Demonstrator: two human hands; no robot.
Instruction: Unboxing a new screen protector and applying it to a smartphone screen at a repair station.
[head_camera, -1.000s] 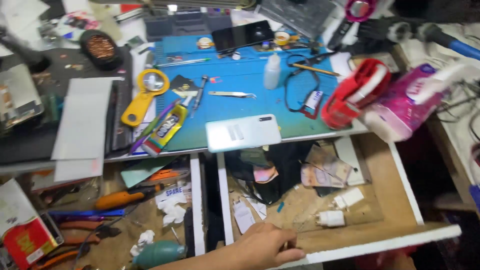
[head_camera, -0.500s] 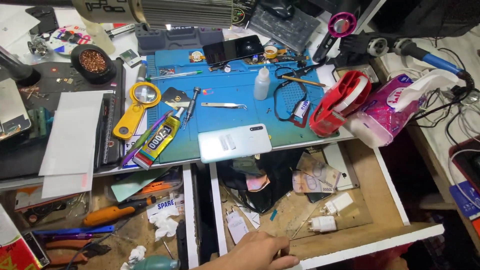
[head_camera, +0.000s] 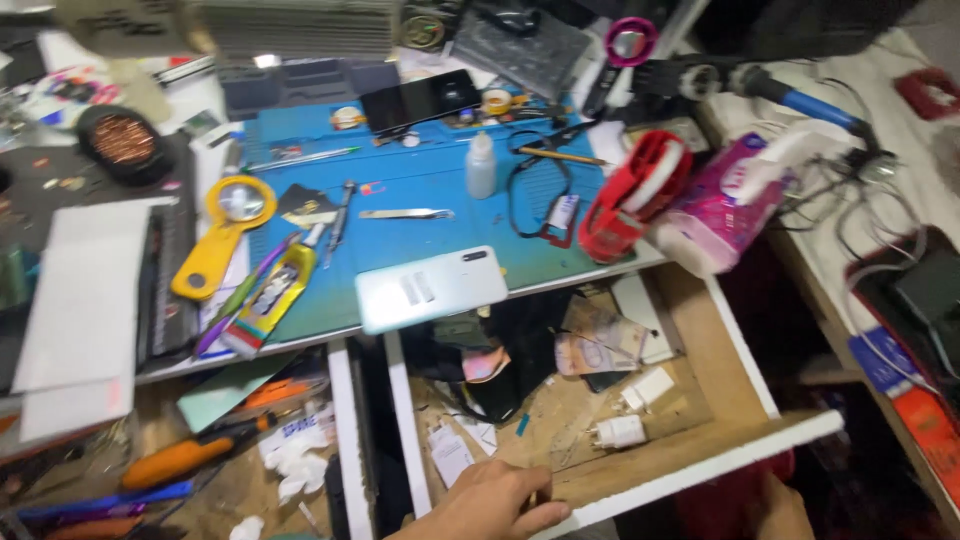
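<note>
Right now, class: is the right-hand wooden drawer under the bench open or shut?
Open: the drawer is pulled out, showing white chargers inside; a hand rests on its front.

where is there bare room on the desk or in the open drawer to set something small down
Bare blue mat between the tweezers and the white phone; bare wood at the drawer right side beyond the white chargers. The mat's back edge is crowded.

Cluttered workbench, blue mat
</note>
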